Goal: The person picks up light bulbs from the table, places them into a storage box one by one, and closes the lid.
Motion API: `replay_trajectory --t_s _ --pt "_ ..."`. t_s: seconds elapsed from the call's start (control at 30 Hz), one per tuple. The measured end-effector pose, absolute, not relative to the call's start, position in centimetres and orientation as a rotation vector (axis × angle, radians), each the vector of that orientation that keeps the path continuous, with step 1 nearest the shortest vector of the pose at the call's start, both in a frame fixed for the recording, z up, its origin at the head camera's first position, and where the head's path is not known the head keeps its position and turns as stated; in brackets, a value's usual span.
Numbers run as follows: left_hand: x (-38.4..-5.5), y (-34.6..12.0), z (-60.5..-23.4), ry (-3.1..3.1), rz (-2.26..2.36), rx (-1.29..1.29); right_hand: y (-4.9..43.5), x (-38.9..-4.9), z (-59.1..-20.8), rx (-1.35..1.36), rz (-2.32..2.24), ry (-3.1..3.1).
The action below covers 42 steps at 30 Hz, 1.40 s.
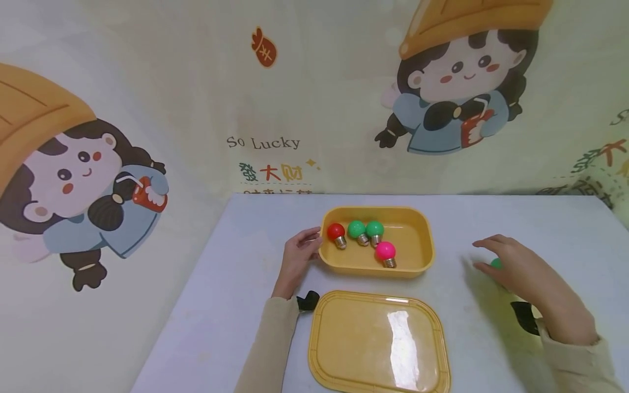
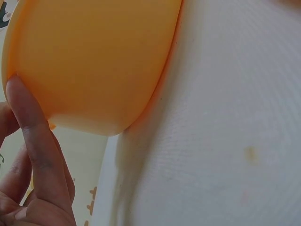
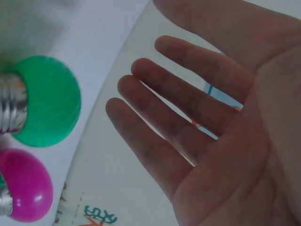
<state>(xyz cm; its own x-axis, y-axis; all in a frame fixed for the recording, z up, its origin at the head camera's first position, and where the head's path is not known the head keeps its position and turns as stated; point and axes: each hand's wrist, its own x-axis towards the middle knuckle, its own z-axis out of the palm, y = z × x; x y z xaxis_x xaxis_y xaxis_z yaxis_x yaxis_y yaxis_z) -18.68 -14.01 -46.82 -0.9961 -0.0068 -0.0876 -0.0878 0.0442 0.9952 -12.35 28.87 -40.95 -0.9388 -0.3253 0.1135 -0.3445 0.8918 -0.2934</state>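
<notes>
A yellow plastic container [image 1: 377, 271] holds a red bulb [image 1: 336, 231], two green bulbs [image 1: 356, 229] and a pink bulb [image 1: 385, 251], all with silver screw bases. My left hand [image 1: 302, 252] touches its left end; in the left wrist view the fingers [image 2: 37, 141] lie against the outer wall, fairly straight. Over the table to the right, my right hand [image 1: 521, 270] has its fingers spread and holds nothing. A green bulb [image 3: 49, 101] and a pink-purple bulb [image 3: 29, 186] lie near it in the right wrist view. From the head, the right hand mostly hides them.
A yellow lid [image 1: 363, 344] lies flat on the white table [image 1: 221, 284], in front of the container. Behind the table hangs a patterned cloth [image 1: 339, 98] with cartoon figures. Black straps [image 1: 308, 301] show at both wrists.
</notes>
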Motion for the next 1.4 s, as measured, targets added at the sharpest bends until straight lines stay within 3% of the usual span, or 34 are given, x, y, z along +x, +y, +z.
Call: replay_trajectory --t_s 0.5,1.4 --pt "-18.6 -13.9 -46.9 2.23 2.131 -0.109 31.8 -12.2 -41.8 0.547 0.485 -3.085" --pt "-18.7 -13.8 -46.9 2.226 2.137 -0.121 32.8 -12.9 -42.7 0.527 0.492 -3.12"
